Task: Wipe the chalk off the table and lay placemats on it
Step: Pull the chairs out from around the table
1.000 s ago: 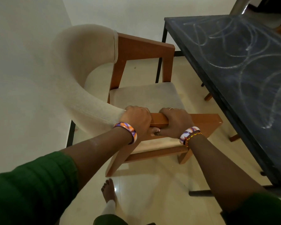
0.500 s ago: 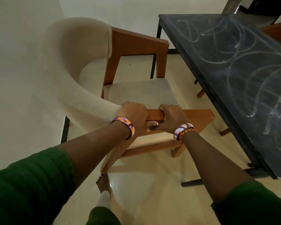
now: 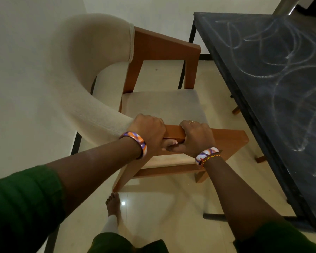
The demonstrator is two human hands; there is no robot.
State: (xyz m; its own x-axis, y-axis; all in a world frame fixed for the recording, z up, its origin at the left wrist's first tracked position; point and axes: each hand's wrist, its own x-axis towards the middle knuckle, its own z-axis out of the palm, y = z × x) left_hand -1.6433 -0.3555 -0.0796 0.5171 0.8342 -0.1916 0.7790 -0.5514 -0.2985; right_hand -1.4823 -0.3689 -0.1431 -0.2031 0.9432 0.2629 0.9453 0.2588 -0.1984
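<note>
Hands: left hand point(image 3: 147, 129) and right hand point(image 3: 197, 136) both grip the wooden chair's armrest point(image 3: 173, 133).
Cut off: chalk-scribbled black table point(image 3: 274, 73) runs out of frame at right.
Floor: glossy cream tiles point(image 3: 153, 207).

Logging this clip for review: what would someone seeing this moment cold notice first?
Both hands grip the near wooden armrest of a cream-upholstered chair at centre frame, the left hand beside the right hand. To the right stands a dark table whose top is covered in looping white chalk marks, still unwiped. No cloth or placemats are in view.
</note>
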